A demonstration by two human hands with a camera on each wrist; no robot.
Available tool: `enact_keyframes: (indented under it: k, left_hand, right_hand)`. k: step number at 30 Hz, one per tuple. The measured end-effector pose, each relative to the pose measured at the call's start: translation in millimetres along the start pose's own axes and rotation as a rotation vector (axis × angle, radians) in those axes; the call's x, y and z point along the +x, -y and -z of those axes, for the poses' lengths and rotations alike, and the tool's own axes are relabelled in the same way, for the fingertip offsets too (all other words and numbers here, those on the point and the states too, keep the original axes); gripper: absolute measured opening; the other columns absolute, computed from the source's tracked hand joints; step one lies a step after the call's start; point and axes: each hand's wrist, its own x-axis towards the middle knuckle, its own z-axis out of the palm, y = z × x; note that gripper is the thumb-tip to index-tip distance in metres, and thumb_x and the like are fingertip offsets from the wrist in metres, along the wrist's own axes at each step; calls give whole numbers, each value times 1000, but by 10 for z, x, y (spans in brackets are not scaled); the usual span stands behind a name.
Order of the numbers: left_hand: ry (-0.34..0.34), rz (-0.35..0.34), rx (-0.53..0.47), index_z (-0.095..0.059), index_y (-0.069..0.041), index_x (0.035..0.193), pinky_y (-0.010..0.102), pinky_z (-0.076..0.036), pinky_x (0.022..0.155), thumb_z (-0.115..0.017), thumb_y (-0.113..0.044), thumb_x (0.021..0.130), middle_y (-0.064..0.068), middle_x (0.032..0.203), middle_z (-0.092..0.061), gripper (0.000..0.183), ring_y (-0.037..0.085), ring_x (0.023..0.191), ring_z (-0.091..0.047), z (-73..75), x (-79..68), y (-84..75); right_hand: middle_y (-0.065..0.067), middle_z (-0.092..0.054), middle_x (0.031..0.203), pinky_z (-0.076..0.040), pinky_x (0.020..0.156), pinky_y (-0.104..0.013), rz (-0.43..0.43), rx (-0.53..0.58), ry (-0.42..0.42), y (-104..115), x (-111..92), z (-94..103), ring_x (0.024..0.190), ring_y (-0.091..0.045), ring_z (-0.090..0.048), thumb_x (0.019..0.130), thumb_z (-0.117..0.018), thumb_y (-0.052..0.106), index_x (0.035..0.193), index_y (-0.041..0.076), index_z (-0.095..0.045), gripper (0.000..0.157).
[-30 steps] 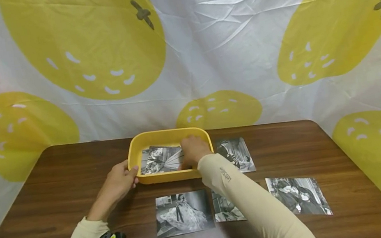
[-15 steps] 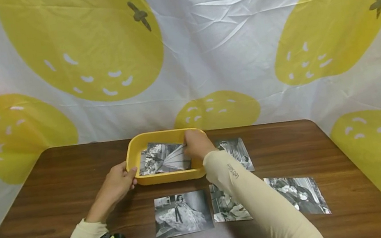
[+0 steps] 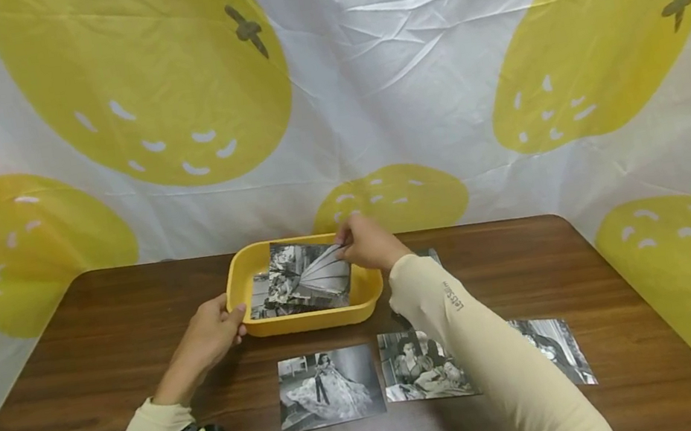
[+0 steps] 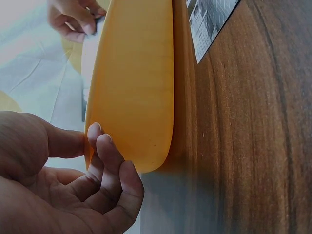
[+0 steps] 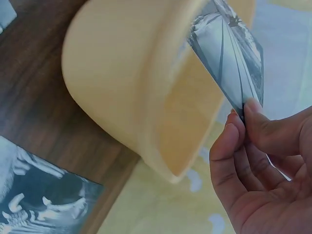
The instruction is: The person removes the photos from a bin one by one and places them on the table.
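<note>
A yellow tray stands near the back edge of the table, with black-and-white photos inside. My left hand grips the tray's left front corner; in the left wrist view the thumb lies on the rim and the curled fingers press the outer wall. With thumb and fingertips my right hand pinches the right edge of a photo, which is tilted up over the tray. The right wrist view shows the pinched photo with pale streaks near the thumb. Under it, another photo lies in the tray.
In front of the tray lie a photo of a figure in a wide gown, a photo of people and a third photo, partly behind the right sleeve. Another photo right of the tray is mostly hidden. A fruit-patterned cloth hangs behind the table.
My right hand has come up out of the tray, pinching the photo and raising its right side. My left hand keeps its grip on the tray's corner.
</note>
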Motion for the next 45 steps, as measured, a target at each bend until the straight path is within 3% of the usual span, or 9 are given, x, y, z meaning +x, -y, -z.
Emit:
enact_keyframes:
  k: [4,10,15,25,36,45]
  left_hand:
    - [6,18,-3,-46,13,137,23,-40,50,-46,-13,108,7,75,-60,38,13,61,-53,5,12,7]
    - [10,14,-13,-44,14,138,23,-41,50,-45,-12,108,7,76,-59,39,12,61,-54,10,6,4]
    - [7,21,-9,-44,14,138,23,-41,50,-46,-11,108,7,76,-58,39,12,61,-53,25,3,-5]
    - [8,5,-4,-46,15,135,24,-43,52,-46,-10,108,7,75,-58,37,13,62,-54,20,17,-4]
    - [3,0,8,-47,14,135,24,-42,51,-46,-11,108,7,76,-59,37,13,63,-54,-9,36,-10]
    - [4,-15,11,-48,13,134,24,-42,52,-46,-11,108,7,76,-59,36,13,62,-54,-13,20,-16]
  right_hand:
    - [-14,-68,96,-54,80,-33,-4,56,-17,12,-19,119,89,-24,-64,87,-72,-1,98,-4,-68,12]
    - [-13,-64,89,-55,68,-29,-24,171,-54,-34,-85,307,77,-21,-61,89,-71,-4,96,-7,-66,9]
    - [-13,-62,84,-58,68,-36,-75,257,-102,-134,-166,466,68,-20,-61,90,-72,-4,97,-10,-65,11]
    - [-12,-63,76,-54,55,-22,-154,335,-164,-533,-371,791,56,-11,-59,90,-71,-7,100,-17,-61,17]
    - [-11,-69,80,-56,61,-24,-274,323,-165,-1046,-765,1070,62,-12,-66,94,-69,1,108,-16,-56,26]
    - [-13,-66,85,-60,69,-32,-408,358,-203,-1411,-1027,1059,67,-15,-69,91,-69,-4,115,-19,-53,32]
